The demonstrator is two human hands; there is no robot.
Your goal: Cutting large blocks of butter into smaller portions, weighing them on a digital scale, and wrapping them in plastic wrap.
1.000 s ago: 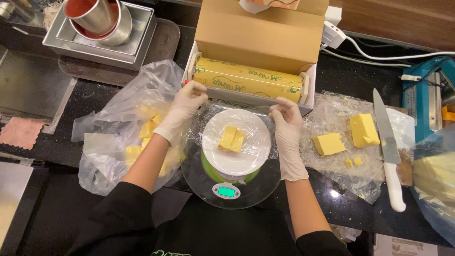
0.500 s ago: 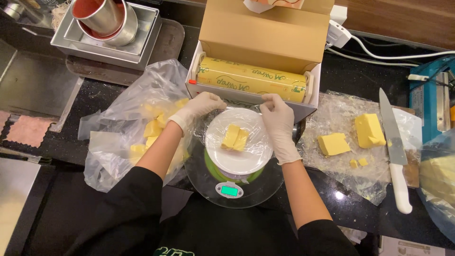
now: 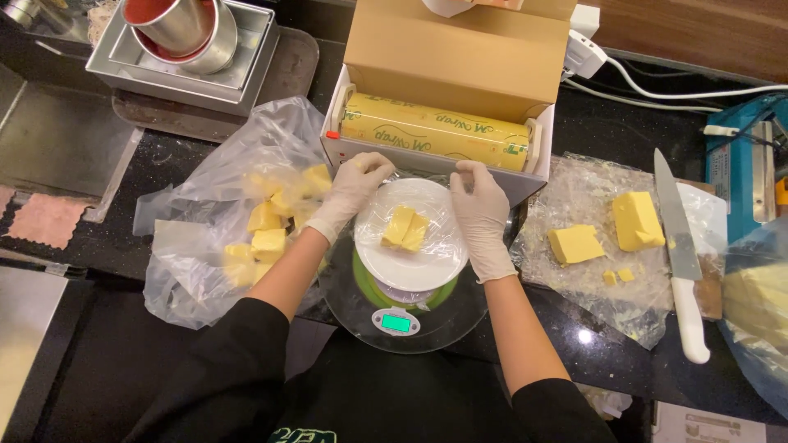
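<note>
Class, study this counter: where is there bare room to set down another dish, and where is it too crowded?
Bare dark counter shows between the metal tray and the plastic bag of butter pieces, and near the front edge between the scale and the knife. It is crowded where the left hand and right hand meet the wrap box.

Both gloved hands reach forward with the forearms bare below black sleeves. The left hand is curled, its fingers bent inward and pinched together near the thumb. The right hand lies palm down, fingers bent at the tips, close beside the left.
</note>
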